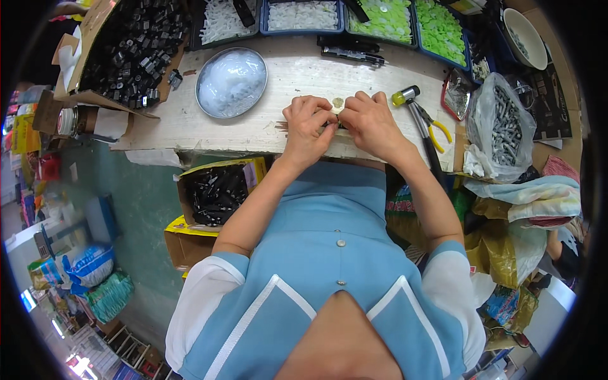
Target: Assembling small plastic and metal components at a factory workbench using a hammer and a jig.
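Note:
Close together at the front edge of the white worktable (291,69), my left hand (309,128) and my right hand (369,123) have their fingers closed in a pinch. Fingertips hide most of what they hold; a bit of something dark shows low between them. A small pale round piece (338,103) sits just beyond the fingertips. Left of my hands stands a round metal dish (232,82) of whitish translucent contents. To the right lie a hammer (405,95) with a yellow face and pliers (439,134) with yellow handles.
Blue trays of white pieces (303,16) and green pieces (441,31) line the back. A carton of black parts (133,54) is at the far left. A plastic bag of metal parts (505,123) sits right. An open box of black pieces (218,193) stands below the table edge.

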Tool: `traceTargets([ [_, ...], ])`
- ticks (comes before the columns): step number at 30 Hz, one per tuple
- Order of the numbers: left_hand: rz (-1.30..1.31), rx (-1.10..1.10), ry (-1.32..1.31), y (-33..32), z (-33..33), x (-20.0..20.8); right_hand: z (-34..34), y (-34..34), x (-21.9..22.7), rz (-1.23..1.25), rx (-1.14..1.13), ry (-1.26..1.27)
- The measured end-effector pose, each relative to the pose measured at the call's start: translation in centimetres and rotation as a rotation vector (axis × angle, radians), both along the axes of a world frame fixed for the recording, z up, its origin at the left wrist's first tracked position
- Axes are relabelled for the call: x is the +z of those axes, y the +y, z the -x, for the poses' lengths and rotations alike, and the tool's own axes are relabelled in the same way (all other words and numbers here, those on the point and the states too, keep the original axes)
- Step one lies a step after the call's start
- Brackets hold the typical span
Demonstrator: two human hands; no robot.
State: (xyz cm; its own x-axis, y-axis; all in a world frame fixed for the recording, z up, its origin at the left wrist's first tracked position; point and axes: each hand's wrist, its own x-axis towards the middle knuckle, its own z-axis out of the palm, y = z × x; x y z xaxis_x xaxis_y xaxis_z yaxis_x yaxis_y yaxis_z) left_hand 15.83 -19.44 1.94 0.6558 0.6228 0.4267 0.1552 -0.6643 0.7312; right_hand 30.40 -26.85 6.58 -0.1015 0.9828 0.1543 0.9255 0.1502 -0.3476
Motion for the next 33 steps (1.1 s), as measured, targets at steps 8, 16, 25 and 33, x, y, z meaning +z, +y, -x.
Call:
traceTargets([
  [8,-0.017,0.032,0.065,-0.6,-0.1,1.2,-4.6,-3.0,0.5,-0.234,-0.243,0.221],
  [16,-0.168,-0.033,0.187,0.3,-1.1,1.0,-11.5,-8.9,0.6,-0.275,-0.538,0.104],
  [25,-0.247,-0.096,0.207,0.6,-0.8,1.3,-27.7,-20.4,-1.0,0.013,-1.057,-0.458],
  [33,-0.266,0.04,0.138,8.4,0.5,0.5,-27.4,-19.9,-2.1,0.124,-1.1,-0.275],
])
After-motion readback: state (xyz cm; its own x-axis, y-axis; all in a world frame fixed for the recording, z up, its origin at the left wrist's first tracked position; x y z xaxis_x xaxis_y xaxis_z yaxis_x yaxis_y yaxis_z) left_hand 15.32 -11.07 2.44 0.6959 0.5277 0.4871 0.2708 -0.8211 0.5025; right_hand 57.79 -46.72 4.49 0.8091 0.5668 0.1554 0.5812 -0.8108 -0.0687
